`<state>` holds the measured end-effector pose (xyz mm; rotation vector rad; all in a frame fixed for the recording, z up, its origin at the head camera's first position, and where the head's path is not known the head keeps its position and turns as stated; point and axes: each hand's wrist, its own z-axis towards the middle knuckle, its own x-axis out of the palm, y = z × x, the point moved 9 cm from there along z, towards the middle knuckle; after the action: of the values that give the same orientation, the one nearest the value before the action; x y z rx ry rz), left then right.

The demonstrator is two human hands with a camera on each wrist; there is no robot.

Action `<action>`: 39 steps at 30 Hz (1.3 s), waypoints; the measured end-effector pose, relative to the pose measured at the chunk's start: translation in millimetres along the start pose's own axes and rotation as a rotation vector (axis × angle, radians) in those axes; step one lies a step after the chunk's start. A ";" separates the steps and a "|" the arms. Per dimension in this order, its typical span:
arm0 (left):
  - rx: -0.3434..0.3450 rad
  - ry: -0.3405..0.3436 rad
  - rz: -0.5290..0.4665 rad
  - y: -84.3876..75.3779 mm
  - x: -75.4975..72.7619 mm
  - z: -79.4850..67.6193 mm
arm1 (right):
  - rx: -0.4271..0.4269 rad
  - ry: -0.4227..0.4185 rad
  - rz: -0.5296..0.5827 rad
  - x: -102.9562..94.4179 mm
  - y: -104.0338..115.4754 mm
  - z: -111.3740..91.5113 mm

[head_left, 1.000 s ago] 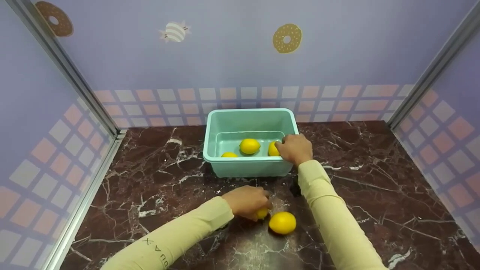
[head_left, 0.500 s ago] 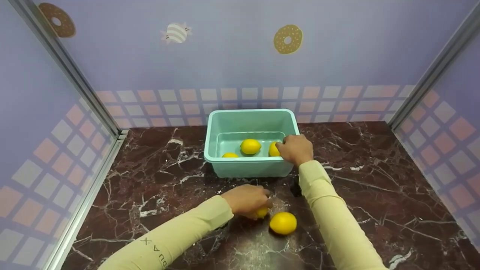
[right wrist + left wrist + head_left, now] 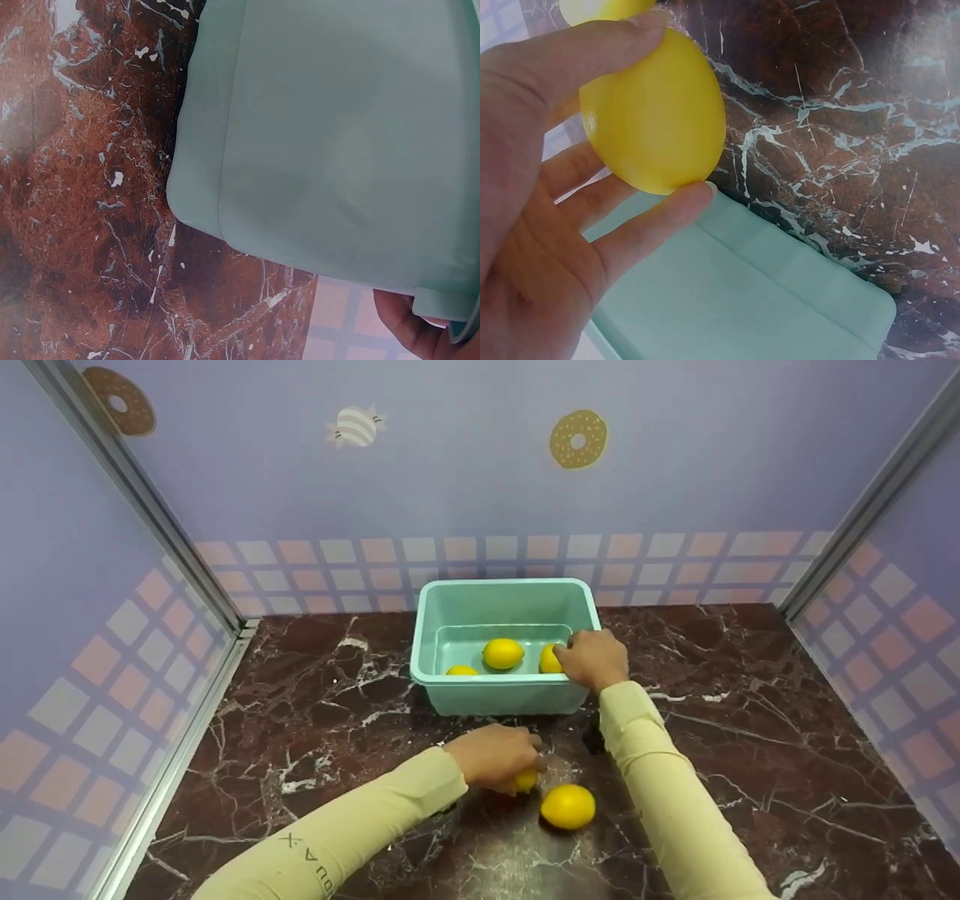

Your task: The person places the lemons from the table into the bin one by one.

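Note:
In the head view my left hand (image 3: 493,756) is in front of the tub, pinching a lemon (image 3: 526,781) that it mostly hides. The left wrist view shows that lemon (image 3: 656,112) between thumb and fingertips. Just right of this hand, a second lemon (image 3: 568,807) lies on the countertop. My right hand (image 3: 598,658) grips the front right corner of the mint-green tub (image 3: 502,697), its fingers curled over the rim. Inside the tub are three lemons: one in the middle (image 3: 502,653), one partly behind the right thumb (image 3: 550,659), and one half hidden by the front wall (image 3: 462,670).
A dark red marbled countertop (image 3: 322,750) carries everything. Behind the tub rises a lilac back wall (image 3: 465,472) with tile and sweets prints. Side panels (image 3: 75,622) with metal corner strips (image 3: 180,547) enclose the left and right.
My left hand, with the lemon, has shifted very slightly toward the tub. The right hand keeps its grip on the rim, and the other lemons look the same.

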<state>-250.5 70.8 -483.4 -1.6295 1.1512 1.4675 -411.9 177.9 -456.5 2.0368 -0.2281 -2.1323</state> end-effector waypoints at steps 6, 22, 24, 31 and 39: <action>0.008 -0.013 0.016 -0.1 -4.2 -0.2 | 0.006 0.009 0.001 0.1 -0.2 -0.3; 0.017 -0.026 0.028 -0.1 -14.8 -0.3 | -0.004 -0.007 -0.006 -0.5 0.6 -0.9; 0.013 -0.023 0.027 0.3 -17.3 -0.6 | -0.004 -0.009 -0.007 -1.0 0.7 -1.0; 0.002 -0.023 0.031 1.9 -25.0 -1.4 | -0.009 -0.014 -0.013 -1.1 1.0 -0.1; 0.000 -0.060 0.049 4.3 -31.8 -2.0 | -0.007 -0.005 -0.003 0.5 0.4 0.2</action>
<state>-253.2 73.0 -451.5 -1.5563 1.1646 1.5364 -412.1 177.4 -456.9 2.0296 -0.2175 -2.1368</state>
